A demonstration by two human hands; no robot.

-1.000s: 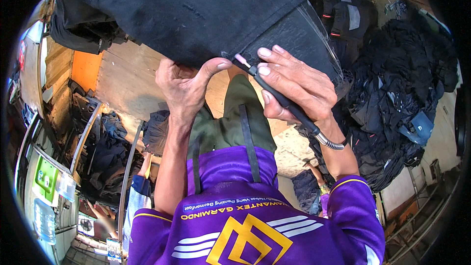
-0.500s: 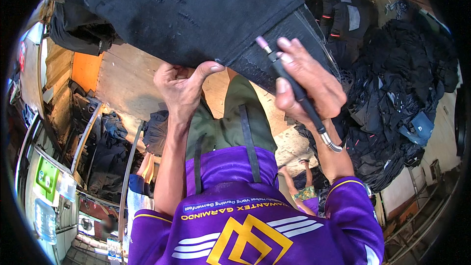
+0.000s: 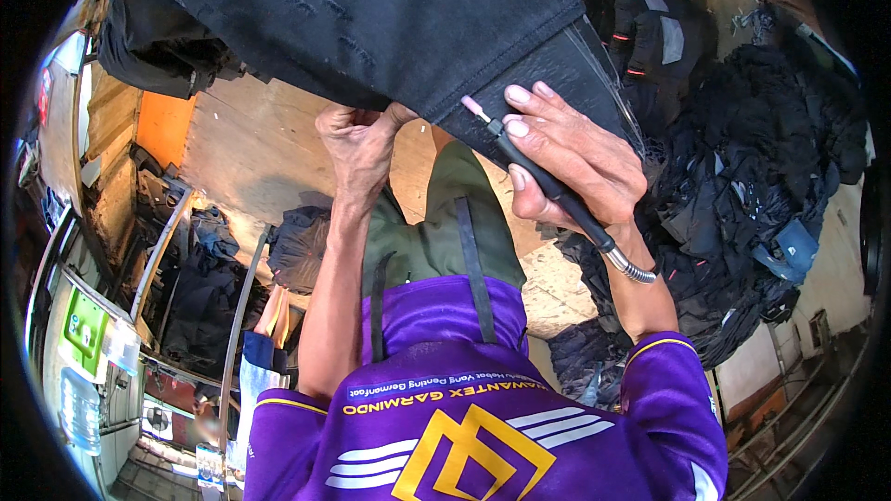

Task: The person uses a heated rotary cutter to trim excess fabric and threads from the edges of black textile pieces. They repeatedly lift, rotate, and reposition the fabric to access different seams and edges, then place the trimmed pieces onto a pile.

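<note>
A pair of black jeans [image 3: 371, 9] is stretched across the top of the view. My left hand [image 3: 357, 144] grips its lower edge from beneath, fingers curled into the fabric. My right hand [image 3: 571, 158] holds a slim black rotary tool [image 3: 543, 181] with a pink tip, which trails a metal flexible shaft past my wrist. The pink tip rests against the worn grey hem area of the jeans [image 3: 566, 60], where loose threads show.
A large heap of black garments [image 3: 752, 195] lies to my right. More dark clothes [image 3: 200, 278] sit at lower left by a metal frame. A wooden board [image 3: 251, 148] lies below the jeans. A green-and-white appliance [image 3: 79, 334] stands at far left.
My right hand went from pressing flat on the hem to holding the tool, and has now brought its pink tip onto the grey fabric. The left hand stayed gripping the edge.
</note>
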